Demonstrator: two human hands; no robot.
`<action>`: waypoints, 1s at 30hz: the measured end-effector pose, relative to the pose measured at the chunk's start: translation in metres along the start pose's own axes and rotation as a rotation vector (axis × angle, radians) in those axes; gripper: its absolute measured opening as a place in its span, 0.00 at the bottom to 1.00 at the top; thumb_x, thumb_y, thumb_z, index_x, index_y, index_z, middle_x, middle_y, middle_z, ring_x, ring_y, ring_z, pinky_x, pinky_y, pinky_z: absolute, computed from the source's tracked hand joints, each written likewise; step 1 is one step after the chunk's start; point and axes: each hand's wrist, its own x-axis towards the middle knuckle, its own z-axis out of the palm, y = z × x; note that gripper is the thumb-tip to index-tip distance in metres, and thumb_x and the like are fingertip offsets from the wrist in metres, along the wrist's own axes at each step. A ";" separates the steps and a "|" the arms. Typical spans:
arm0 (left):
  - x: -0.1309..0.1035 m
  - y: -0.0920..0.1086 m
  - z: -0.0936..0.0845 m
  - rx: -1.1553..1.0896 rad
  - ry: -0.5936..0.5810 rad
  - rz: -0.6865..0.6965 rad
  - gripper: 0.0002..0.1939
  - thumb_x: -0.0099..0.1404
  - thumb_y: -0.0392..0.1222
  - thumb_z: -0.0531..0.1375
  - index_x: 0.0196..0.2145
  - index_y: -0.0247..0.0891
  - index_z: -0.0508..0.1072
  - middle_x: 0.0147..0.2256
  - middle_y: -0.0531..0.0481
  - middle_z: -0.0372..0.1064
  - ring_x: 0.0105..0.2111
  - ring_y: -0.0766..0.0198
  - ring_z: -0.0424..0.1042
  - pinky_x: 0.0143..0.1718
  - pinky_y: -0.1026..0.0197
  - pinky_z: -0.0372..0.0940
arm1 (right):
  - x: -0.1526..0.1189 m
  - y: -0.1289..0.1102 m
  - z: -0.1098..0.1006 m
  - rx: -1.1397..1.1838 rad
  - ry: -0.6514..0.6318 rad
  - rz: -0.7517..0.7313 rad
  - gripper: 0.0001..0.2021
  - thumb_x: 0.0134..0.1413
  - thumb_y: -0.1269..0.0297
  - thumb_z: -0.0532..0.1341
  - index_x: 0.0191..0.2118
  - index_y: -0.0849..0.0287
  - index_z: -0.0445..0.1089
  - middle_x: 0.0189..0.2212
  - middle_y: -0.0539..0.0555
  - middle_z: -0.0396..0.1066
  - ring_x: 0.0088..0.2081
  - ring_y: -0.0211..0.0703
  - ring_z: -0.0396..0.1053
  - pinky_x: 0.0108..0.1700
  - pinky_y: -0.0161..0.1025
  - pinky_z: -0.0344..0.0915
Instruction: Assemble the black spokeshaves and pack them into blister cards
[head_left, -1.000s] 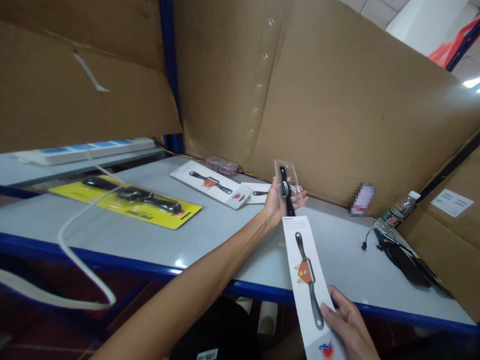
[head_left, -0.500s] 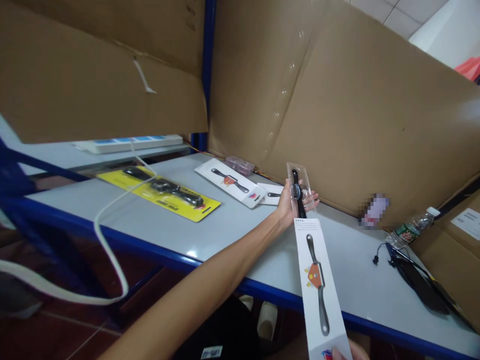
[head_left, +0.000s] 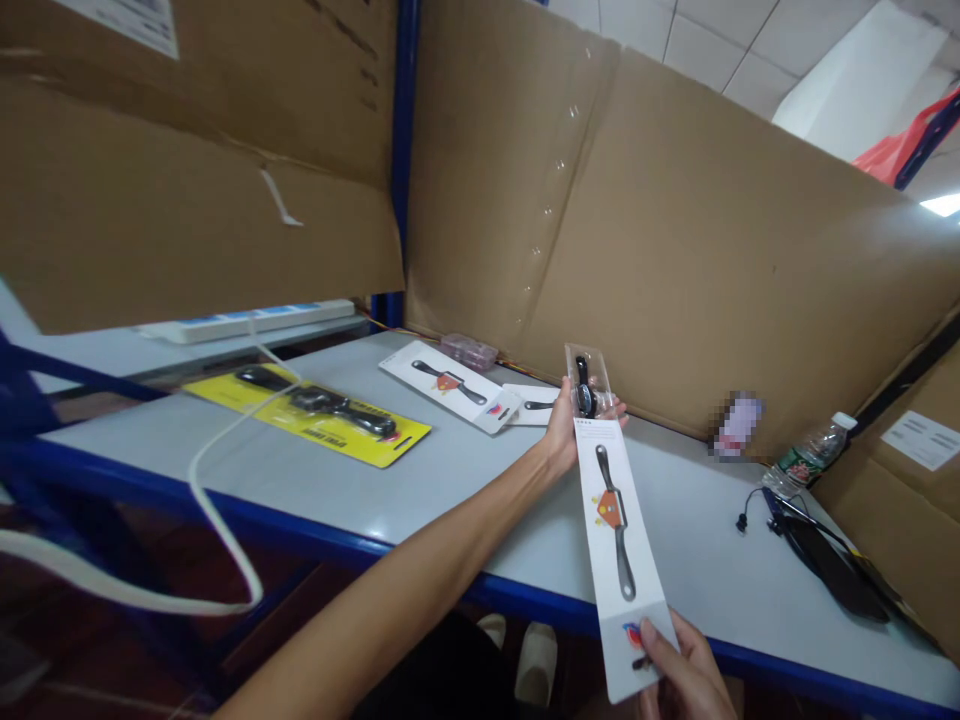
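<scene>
My left hand (head_left: 564, 425) holds a clear plastic blister (head_left: 598, 372) with a black two-handled tool (head_left: 583, 388) in it; its fingers show behind the plastic. My right hand (head_left: 686, 665) pinches the bottom end of a long white printed card (head_left: 611, 540), thumb on top. The card's upper end overlaps the lower part of the blister, hiding the tool's lower handle. Left of my left hand, two white printed cards (head_left: 450, 385) (head_left: 529, 404) lie partly overlapping. Farther left lies a yellow card pack (head_left: 360, 445) with a black tool on it.
A white cable (head_left: 196, 470) hangs across the left side near a power strip (head_left: 262, 322). Behind the cards sits a small clear box (head_left: 469, 351). On the right are a bottle (head_left: 817, 450), a dark pouch-like item (head_left: 829, 570) and a blurred patch. Cardboard walls (head_left: 675, 220) border the table (head_left: 337, 500).
The card has slid up over the blister, covering more of the black tool. My right hand has come up into fuller view with the card's bottom end. The camera view has shifted slightly.
</scene>
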 end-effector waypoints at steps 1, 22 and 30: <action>0.001 0.001 -0.002 0.000 -0.007 -0.001 0.30 0.73 0.65 0.44 0.39 0.37 0.72 0.33 0.40 0.75 0.35 0.50 0.79 0.39 0.46 0.74 | 0.001 -0.004 0.004 -0.008 -0.035 0.006 0.28 0.43 0.39 0.73 0.34 0.63 0.72 0.12 0.46 0.64 0.11 0.29 0.56 0.15 0.26 0.52; -0.002 0.004 0.001 -0.043 -0.010 0.001 0.34 0.74 0.65 0.42 0.33 0.34 0.73 0.33 0.36 0.75 0.34 0.50 0.78 0.41 0.49 0.73 | 0.028 -0.035 0.039 -0.056 -0.088 -0.091 0.27 0.48 0.38 0.69 0.34 0.61 0.67 0.11 0.44 0.62 0.10 0.27 0.50 0.12 0.24 0.44; -0.004 0.006 0.006 -0.067 -0.008 -0.006 0.34 0.73 0.65 0.42 0.31 0.35 0.71 0.32 0.36 0.74 0.36 0.49 0.78 0.41 0.50 0.74 | 0.030 -0.035 0.018 -0.138 -0.175 0.041 0.35 0.38 0.29 0.69 0.34 0.61 0.66 0.11 0.46 0.65 0.09 0.29 0.54 0.12 0.26 0.46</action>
